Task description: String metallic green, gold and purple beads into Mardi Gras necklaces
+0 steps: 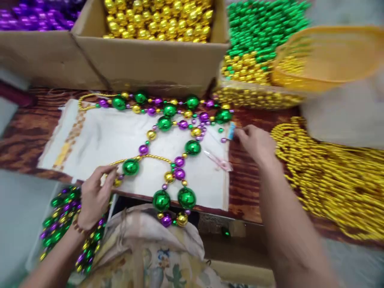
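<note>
Nearest me, over the pale flower-patterned cloth on my lap, hung the near loop of a strand of shiny green, purple and gold plastic beads. From there its long axis ran near to far, right of the middle of the white cloth on the dark red-brown wooden table. My left hand, left of that strand and nearer to me, had its thumb and fingertips drawn together on a twisted gold cord, which reached right to the beads. Right of the strand lay pink-handled metal snips. My right hand was farther out, fingertips at a small blue object by the cloth's right edge; through the blur I couldn't tell whether they gripped it. Farther still, a second bead strand stretched left to right before the brown cardboard box.
</note>
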Available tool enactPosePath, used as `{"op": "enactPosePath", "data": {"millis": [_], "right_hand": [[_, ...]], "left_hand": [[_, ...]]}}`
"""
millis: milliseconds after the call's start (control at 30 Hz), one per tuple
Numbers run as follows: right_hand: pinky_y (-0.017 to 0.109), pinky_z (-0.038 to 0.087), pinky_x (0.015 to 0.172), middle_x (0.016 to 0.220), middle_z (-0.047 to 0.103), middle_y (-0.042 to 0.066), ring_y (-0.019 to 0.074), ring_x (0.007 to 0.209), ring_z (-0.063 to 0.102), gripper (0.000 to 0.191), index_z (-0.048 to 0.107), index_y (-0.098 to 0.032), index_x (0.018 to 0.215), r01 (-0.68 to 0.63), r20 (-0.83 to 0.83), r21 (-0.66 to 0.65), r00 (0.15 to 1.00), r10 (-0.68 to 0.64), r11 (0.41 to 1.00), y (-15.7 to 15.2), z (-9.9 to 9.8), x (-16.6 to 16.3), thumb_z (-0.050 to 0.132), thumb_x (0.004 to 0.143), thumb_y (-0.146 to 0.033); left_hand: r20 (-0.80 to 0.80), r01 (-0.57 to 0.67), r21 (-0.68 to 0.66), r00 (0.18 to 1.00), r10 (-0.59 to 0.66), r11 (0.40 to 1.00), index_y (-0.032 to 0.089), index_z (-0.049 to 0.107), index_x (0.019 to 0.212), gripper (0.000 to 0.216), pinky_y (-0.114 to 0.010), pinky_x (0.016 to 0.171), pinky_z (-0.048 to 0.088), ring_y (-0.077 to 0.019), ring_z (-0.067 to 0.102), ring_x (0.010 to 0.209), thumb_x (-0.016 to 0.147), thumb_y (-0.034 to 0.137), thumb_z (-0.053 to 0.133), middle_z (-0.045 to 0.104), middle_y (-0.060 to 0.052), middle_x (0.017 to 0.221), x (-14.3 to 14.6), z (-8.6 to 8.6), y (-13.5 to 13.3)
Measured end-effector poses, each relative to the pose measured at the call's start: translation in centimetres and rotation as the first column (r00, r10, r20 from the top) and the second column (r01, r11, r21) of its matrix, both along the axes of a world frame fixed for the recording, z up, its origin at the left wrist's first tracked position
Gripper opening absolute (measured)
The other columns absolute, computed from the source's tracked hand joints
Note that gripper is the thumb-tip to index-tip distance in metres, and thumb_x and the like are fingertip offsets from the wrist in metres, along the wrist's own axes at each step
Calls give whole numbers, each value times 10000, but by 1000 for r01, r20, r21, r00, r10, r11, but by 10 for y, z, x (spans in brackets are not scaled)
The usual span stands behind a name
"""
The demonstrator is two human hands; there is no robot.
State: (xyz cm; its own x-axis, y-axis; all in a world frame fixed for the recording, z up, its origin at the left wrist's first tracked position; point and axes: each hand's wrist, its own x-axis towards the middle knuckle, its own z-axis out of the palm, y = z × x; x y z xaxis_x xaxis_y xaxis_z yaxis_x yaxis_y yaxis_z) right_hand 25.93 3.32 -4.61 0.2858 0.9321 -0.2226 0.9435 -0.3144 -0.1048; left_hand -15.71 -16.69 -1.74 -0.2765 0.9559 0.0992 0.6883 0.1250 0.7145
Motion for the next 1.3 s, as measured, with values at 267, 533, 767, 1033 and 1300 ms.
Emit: {"op": "enactPosePath", "data": {"millis": [267,533,767,1033,1300], "right_hand": [[451,357,652,679,467,95,355,767,563,325,538,-242,695,42,-166,25,985,-38,999,35,-37,12,594,823,-535],[331,377,587,849,639,111,235,655,557,302,489,-209,1189,-250,-195,184,939,284,951,-22,26,-65,480,921,-349],[267,269,562,1003,741,80,240,815,682,258,654,-211,956,-844,-121,-251,513,850,473,-53,31,-190,448,957,-367],[289,192,544,836,745,93,247,749,671,177,666,-211,844,-837,-104,-210,534,839,506,-41,14,-193,519,874,-305],[271,179,544,782,732,53,225,695,658,127,628,-218,832,-841,-187,-134,541,820,524,-40,12,-188,514,864,-263]], "left_hand": [[-295,97,92,953,-66,991,186,624,1111,203,-426,975,468,-251,559,1140,945,281,557,650,-90,1072,-36,-27,0],[-377,286,-30,884,-276,958,207,510,1294,489,-517,1038,373,-327,438,1258,871,392,672,552,-139,1238,-40,-45,-23],[-388,319,-135,854,-347,938,202,538,1252,392,-504,1034,328,-319,420,1284,909,375,617,575,-126,1236,-51,-43,-19],[-223,303,-82,923,-314,949,237,603,1197,353,-450,1015,313,-241,577,1097,893,412,642,683,-61,1092,-61,-29,3],[470,9,243,874,-126,970,199,617,1139,383,-313,859,501,-158,614,922,813,357,741,665,-53,1025,-58,-6,103]]}}
